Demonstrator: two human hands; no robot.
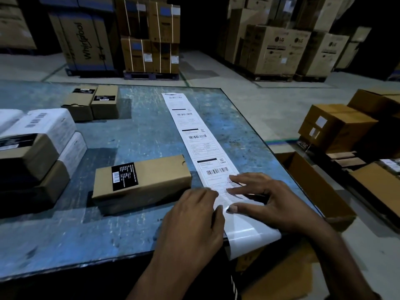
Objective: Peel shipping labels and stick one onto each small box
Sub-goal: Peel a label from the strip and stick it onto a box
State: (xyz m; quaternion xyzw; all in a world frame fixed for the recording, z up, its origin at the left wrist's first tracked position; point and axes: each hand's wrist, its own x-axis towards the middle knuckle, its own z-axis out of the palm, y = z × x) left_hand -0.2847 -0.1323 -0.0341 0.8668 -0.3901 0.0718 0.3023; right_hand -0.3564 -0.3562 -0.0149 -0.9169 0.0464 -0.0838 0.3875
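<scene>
A warehouse — tall stacks of appliance cartons (279, 50) stand on pallets (151, 75) across a bare concrete floor (238, 94), and a worn blue packing table (134, 135) holds small parcels (92, 102).

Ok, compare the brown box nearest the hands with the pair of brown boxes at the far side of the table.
The near box lies alone, long side toward the camera; the far pair stand side by side, touching. The near box's black label sits on its top toward the left end; the far pair's labels sit at the back of their tops. The near box lies beside the label strip; the far pair sit further left of it. All are plain brown cardboard with black labels.
</scene>
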